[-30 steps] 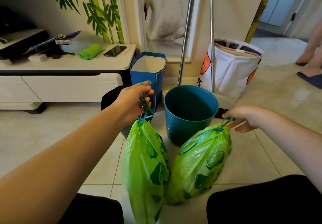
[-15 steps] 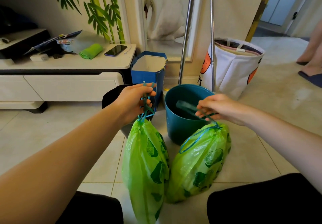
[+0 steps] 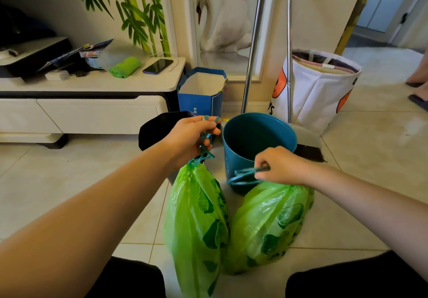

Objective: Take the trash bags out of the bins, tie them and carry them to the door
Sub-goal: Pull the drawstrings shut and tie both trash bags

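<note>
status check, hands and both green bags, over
Left hand shut on left bag drawstring. Right hand shut on right bag drawstring. Both bags out, blue bin empty. Nothing blocking.

a home living room: tv cabinet (image 3: 92, 103), bamboo wall mural (image 3: 136, 12), tiled floor (image 3: 69, 182)

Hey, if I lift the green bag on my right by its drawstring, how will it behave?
The right-hand bag looks thin and floppy, so it will probably sag and swing. It bulges but leans slumped, so likely light. The drawstring in your right hand may cinch tighter.
</note>
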